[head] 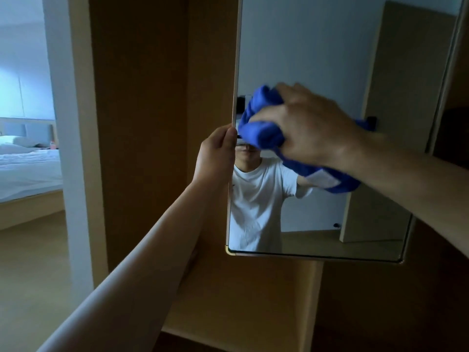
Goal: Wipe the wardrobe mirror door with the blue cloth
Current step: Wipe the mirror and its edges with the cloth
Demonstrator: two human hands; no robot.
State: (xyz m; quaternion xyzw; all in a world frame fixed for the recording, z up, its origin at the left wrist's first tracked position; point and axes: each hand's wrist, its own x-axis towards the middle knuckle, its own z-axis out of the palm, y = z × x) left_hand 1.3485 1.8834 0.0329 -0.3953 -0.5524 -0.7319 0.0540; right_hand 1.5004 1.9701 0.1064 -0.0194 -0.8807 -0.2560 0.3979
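The wardrobe mirror door stands open in front of me, its glass facing me and reflecting a person in a white shirt. My left hand grips the door's left edge at mid height, fingers curled round it. My right hand holds a bunched blue cloth against the glass near the left edge; part of the cloth hangs below my wrist. The cloth's reflection merges with it.
Wooden wardrobe panels rise behind the door on the left, with a wooden shelf under the mirror's lower edge. A doorway at far left opens onto a bed with white sheets. Dark wardrobe interior lies at the right.
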